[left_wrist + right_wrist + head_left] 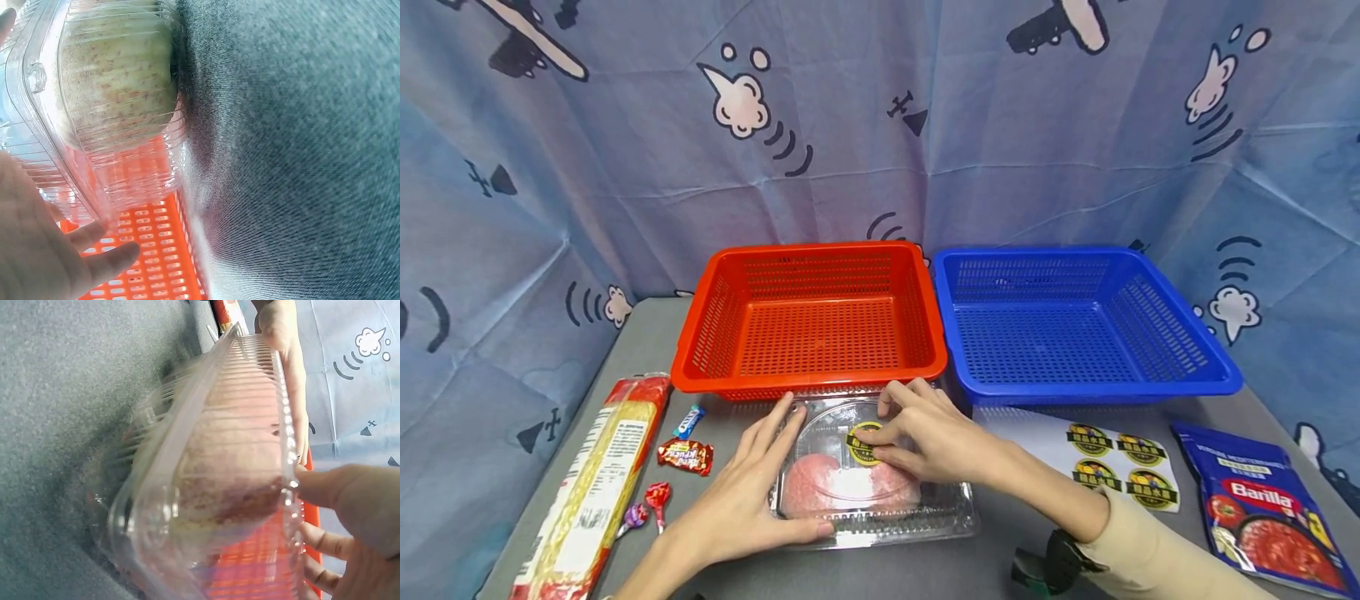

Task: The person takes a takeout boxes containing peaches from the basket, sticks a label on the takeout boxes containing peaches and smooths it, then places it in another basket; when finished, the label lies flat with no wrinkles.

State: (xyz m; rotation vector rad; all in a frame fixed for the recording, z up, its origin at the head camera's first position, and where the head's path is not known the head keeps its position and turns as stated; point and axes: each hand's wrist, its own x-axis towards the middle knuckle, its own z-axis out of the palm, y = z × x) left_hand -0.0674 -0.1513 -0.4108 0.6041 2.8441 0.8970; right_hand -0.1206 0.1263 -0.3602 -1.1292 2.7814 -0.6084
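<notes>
Box: I see the clamshell point(872, 492) lying long axis left-right, directly under both hands.
Left hand point(752, 492): flat, spread, steadying its left edge.
Right hand point(925, 437): nearer, fingertips pressing the sticker point(861, 446) onto its lid.

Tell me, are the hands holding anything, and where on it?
Nothing is lifted. The left hand rests flat against the clear plastic box's left side, and the right hand's fingertips press a round sticker onto its lid.

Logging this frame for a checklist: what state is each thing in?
Clamshell: closed, flat on the table, food inside.
Sticker: on the lid, under right fingers.
Left hand: flat against the clamshell's side.
Right hand: pressing the sticker.
Red basket: empty.
Blue basket: empty.
Sauce pouch: lying flat.
</notes>
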